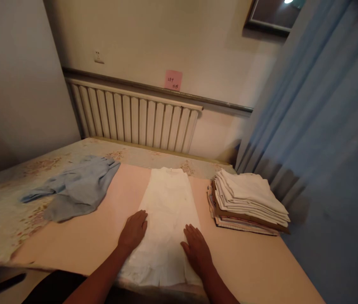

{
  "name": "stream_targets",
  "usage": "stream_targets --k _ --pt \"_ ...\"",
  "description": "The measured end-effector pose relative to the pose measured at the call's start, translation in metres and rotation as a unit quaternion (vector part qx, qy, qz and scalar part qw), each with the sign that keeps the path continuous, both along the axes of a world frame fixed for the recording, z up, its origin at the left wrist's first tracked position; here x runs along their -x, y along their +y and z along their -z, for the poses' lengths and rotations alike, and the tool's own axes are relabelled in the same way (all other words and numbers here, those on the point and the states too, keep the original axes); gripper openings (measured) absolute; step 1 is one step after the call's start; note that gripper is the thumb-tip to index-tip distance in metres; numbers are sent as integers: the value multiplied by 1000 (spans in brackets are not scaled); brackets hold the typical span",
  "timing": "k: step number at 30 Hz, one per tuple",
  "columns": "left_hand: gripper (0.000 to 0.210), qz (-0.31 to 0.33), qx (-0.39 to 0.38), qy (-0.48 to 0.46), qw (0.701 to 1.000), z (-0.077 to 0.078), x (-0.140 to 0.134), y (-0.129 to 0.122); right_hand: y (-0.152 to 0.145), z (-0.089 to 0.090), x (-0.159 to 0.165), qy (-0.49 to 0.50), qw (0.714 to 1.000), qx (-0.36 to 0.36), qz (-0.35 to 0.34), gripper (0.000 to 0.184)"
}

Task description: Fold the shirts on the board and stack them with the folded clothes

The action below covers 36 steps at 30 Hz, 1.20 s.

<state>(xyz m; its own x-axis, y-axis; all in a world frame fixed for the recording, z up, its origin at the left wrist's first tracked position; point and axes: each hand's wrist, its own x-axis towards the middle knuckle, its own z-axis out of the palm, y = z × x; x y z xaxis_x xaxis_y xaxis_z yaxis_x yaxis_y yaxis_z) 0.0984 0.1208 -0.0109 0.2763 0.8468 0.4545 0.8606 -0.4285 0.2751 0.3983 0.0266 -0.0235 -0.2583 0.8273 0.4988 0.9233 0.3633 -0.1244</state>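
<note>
A white garment (166, 211) lies flat in a long folded strip, its far end narrower than the near end. On its left edge rests my left hand (133, 230), palm down with the fingers laid out. My right hand (197, 249) lies flat on the right edge, fingers stretched and thumb apart. Neither hand grips the cloth. Under the garment is a pink-orange sheet (236, 257). The garment's near hem is slightly wrinkled and reaches the table's front edge.
To the right stands a stack of folded cloths (248, 198), beside a blue curtain (334, 169). A crumpled grey-blue garment (83, 185) lies at the left on a floral tablecloth (45, 162). Behind the table are a radiator (134, 116) and a wall with a pink note (173, 80).
</note>
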Motion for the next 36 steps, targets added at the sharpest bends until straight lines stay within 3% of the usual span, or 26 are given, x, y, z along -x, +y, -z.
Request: stream_targets --k 36 --pt "36 2 -5 -5 1000 3 1 1 -1 -3 -2 -29 1000 1 -8 42"
